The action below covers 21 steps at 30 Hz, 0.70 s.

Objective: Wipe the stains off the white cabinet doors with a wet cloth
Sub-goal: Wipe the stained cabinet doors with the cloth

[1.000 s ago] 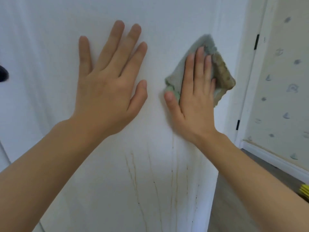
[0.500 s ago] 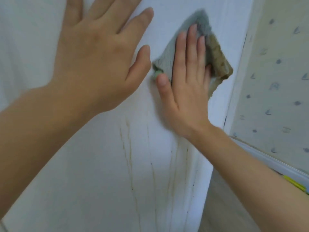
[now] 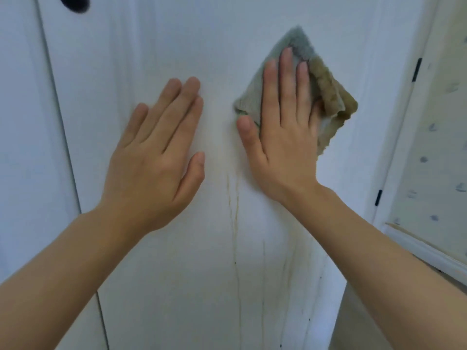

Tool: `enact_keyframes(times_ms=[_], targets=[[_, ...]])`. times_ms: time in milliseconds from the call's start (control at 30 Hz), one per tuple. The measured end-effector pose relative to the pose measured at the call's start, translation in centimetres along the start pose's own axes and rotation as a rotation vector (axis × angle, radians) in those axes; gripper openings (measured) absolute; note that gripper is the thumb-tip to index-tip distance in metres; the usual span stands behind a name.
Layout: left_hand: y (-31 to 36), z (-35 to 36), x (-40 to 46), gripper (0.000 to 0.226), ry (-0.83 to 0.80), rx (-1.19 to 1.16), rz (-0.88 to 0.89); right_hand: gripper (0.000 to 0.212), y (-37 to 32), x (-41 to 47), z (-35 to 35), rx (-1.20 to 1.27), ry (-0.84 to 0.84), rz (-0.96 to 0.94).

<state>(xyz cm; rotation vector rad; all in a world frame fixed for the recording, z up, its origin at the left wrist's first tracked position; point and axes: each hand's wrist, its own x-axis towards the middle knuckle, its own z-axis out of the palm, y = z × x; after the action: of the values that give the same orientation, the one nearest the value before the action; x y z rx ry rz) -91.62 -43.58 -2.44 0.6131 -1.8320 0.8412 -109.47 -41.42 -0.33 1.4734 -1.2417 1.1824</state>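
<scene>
Nearest the camera, two bare forearms reach up from the bottom edge toward a white cabinet door (image 3: 227, 46). Left hand (image 3: 154, 157) lies flat on the door, fingers straight and close together, thumb out to the side, holding nothing. Right hand (image 3: 283, 137) also flat, fingers straight and pointing up, palm pressing a cloth (image 3: 328, 97) against the door; thumb sits at the cloth's left corner. Hands are near each other but apart, bare door between them. Cloth is folded, grey-green on the upper left part, brownish-yellow on the right part, sticking out above and to the right of the fingers. Stains (image 3: 236, 223) run as thin brown vertical streaks down the door from between the wrists to the bottom edge, with a few dark specks lower right. Left of the left hand, a dark vertical gap (image 3: 63, 137) separates this door from the next white panel. Dark knob (image 3: 74, 2) at top left, partly cut off. Farther right, white door frame (image 3: 394, 147) with black hinges, then patterned wallpaper (image 3: 434, 137) and white baseboard (image 3: 424, 251).
</scene>
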Motion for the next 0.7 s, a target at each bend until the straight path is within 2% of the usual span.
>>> enact_keyframes(times_ms=[67,200,300,333,400,533,600,700], targets=[[0.1,0.0,-0.8,0.056,-0.001,0.003,-0.023,0.073,-0.9,-3.3,0.7,-0.022,-0.030,-0.039],[0.1,0.1,-2.2,0.055,0.005,0.019,-0.010,0.072,-1.4,-15.5,1.6,-0.008,-0.309,-0.325],[0.0,0.0,-2.9,0.054,0.003,0.014,-0.002,0.067,0.1,-17.3,0.8,-0.004,-0.452,-0.415],[-0.1,-0.1,-2.9,0.054,-0.003,0.004,0.004,0.065,0.6,-15.8,0.5,0.004,-0.451,-0.435],[-0.4,-0.2,-2.9,0.053,-0.008,-0.011,0.013,0.061,0.8,-10.7,0.1,0.047,-0.348,-0.422],[-0.5,-0.2,-2.8,0.052,0.002,-0.041,0.012,0.065,-2.4,-1.0,0.4,0.015,-0.073,-0.131],[-0.5,-0.3,-2.8,0.052,-0.008,-0.078,-0.001,0.069,-3.9,-1.1,0.9,0.011,-0.031,-0.059],[-0.7,-0.5,-3.1,0.053,-0.016,-0.106,-0.002,0.069,-4.3,-8.2,1.9,0.046,-0.142,-0.197]])
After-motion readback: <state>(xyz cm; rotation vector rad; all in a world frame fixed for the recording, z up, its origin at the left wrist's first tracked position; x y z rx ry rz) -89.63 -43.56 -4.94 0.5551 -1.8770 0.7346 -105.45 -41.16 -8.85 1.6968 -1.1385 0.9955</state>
